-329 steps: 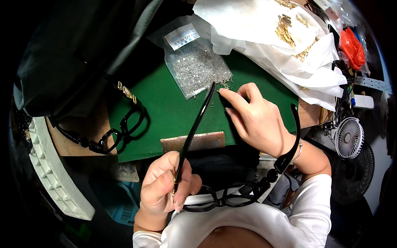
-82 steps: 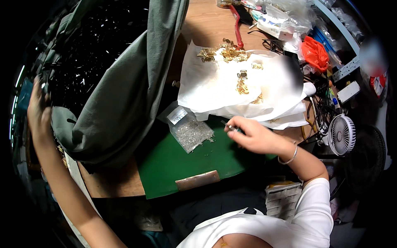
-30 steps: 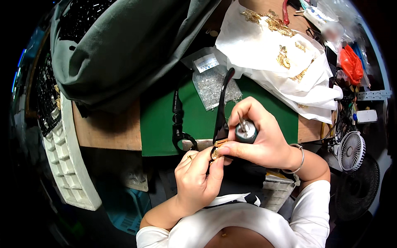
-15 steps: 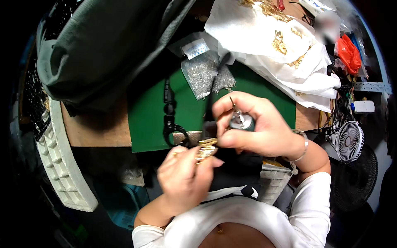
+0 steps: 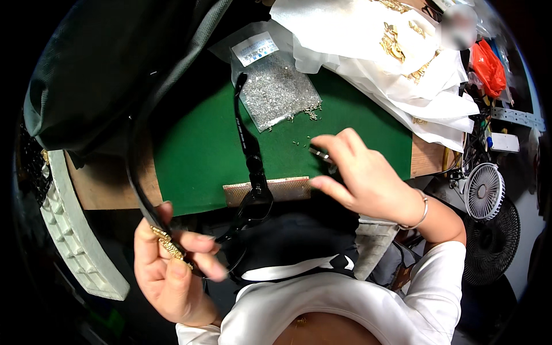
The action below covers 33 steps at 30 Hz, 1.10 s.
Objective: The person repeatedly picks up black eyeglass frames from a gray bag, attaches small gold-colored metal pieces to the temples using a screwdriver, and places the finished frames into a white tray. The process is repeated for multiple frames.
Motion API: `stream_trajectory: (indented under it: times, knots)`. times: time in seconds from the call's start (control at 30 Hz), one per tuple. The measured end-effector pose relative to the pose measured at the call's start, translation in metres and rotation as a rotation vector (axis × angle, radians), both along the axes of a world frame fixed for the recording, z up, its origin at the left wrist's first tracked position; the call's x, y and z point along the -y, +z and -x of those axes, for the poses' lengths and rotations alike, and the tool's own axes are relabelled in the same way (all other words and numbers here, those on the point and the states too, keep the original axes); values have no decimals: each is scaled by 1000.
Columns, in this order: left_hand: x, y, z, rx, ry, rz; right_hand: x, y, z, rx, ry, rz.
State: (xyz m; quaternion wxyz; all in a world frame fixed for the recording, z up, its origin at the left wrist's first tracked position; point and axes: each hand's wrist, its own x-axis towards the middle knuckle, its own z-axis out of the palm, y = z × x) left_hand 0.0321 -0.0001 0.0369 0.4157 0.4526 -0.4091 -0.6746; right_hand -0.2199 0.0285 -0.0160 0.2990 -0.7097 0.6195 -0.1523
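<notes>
Hands have separated since half a second ago: both were then bunched together over the lower edge of the mat, whereas the right hand (image 5: 368,181) now sits at centre right of the frame and the left hand (image 5: 172,264) at lower left. The separation suggests that the close two-handed work at the hinge is interrupted and the right hand is turned toward the small parts. The black plastic spectacle frame (image 5: 250,172) lies between the hands; its front hangs just below the lower edge of the dark green work mat (image 5: 195,155), and one temple runs up the mat toward the clear plastic bag of tiny silver screws (image 5: 276,89) at upper centre. The left hand is closed around the other temple, thumb and fingers pinching the gold metal hinge ornament (image 5: 169,247). The right hand is partly closed, thumb and forefinger pinching a small grey metal tool (image 5: 321,154) above the mat, apart from the frame. Loose screws lie scattered on the mat just beyond the right fingertips. White tissue paper bearing gold fittings (image 5: 397,52) occupies the upper right; a small white desk fan (image 5: 484,191) stands at the right edge.
</notes>
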Motion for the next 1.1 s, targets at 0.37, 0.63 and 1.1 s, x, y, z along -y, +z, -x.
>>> stream_trajectory:
  times: [0.37,0.63,1.1]
  knots:
    - [14,-26,-9,-485,-87,-164,-10,-11,1,-134,-69,119]
    - [-3,-48,31,-809,-290,-671,-7,-13,0,-208,24,141]
    - [1,-57,36,-899,-314,-721,-6,-17,-1,-219,24,137]
